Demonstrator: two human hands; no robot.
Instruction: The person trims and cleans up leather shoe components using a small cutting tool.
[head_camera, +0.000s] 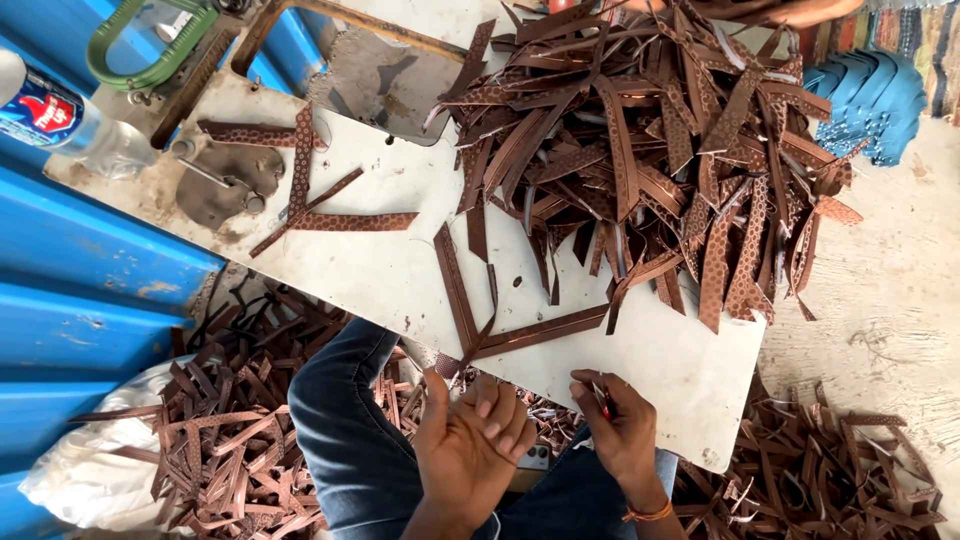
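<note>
Scattering across the floor at lower left, cut brown strap pieces (230, 440) are seen already dropped. At bottom centre the left hand (470, 440) is held loosely spread, empty. The right hand (615, 420) is pinched on a small red tool (604, 400). A large strap pile (660, 150) on the worktop (680, 380), upper right, remains unhandled.

Two hands show at six o'clock, the left hand (470, 440) and the right hand (620, 425), one small red tool (604, 402) between the right fingers. One white work table (690, 375) carries one big heap of brown leather straps (650, 150) at one o'clock, too many to count, plus about six loose straps (310, 200) toward ten o'clock and the near edge. One plastic bottle (60, 120) lies at nine o'clock, one green handle (150, 45) at eleven, and two floor piles of strap offcuts (230, 440) sit at seven and four.
</note>
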